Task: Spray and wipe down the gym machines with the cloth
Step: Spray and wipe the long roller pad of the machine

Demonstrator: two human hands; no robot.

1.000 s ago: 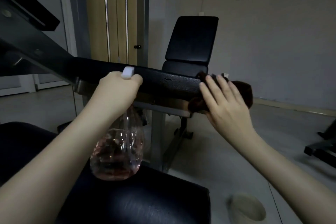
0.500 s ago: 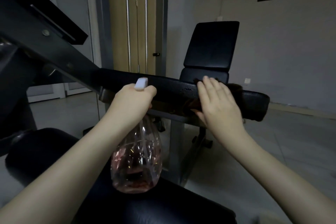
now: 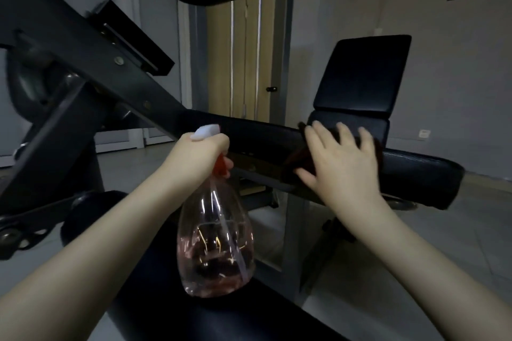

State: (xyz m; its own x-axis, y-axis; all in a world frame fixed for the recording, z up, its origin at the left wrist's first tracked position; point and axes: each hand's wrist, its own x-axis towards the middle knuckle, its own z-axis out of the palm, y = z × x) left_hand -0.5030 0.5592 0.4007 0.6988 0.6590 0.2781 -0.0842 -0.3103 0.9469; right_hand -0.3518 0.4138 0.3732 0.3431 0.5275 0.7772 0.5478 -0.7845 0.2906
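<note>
**A:** Where is the cloth (image 3: pixel 293 160) now?

**B:** It lies on the long black pad (image 3: pixel 263 137), near the middle, under your right hand (image 3: pixel 342 165). Your fingers are spread and flat. They press the cloth, they do not pinch it.

**A:** What can go wrong from here?

**B:** I think the cloth can slip out from under your palm, because nothing holds its edges. Then it drops below the pad. Also, your left hand (image 3: pixel 199 159) is curled around the neck of the spray bottle (image 3: pixel 216 243), just in front of the pad, with one finger at the red trigger (image 3: pixel 220 165). A squeeze by mistake can put liquid beside the cloth, or on your right wrist.
</note>
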